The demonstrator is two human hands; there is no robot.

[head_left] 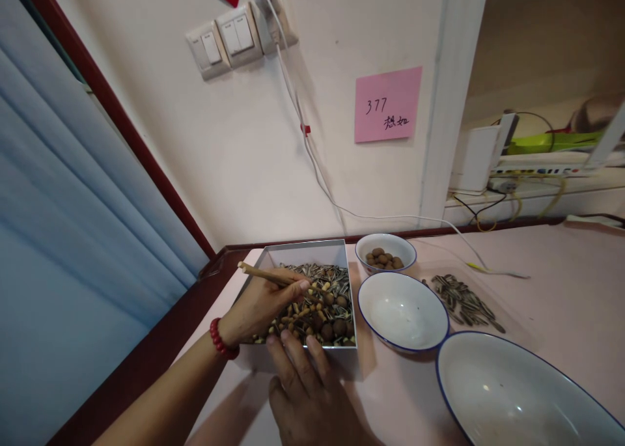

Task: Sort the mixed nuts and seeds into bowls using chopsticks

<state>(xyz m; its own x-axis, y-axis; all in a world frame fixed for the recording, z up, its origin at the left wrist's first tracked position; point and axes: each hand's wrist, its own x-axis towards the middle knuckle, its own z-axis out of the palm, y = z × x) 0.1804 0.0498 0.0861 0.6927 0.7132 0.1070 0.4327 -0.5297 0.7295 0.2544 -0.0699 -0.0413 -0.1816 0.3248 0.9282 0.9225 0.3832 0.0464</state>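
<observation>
A white square box [273,254] on the pink table holds mixed striped sunflower seeds, small pale kernels and round brown nuts. My left hand [256,309], with a red bead bracelet at the wrist, is closed on a pair of wooden chopsticks [263,275] whose tips reach into the mix. My right hand [305,394] lies palm down at the box's near edge, fingers stretched flat against the rim and holding nothing.
Right of the box stand a small blue-rimmed bowl of brown nuts [407,249], an empty bowl [403,312] and a large empty bowl [517,394]. Sunflower seeds [463,299] lie loose on the table. A white cable [488,268] trails from the wall.
</observation>
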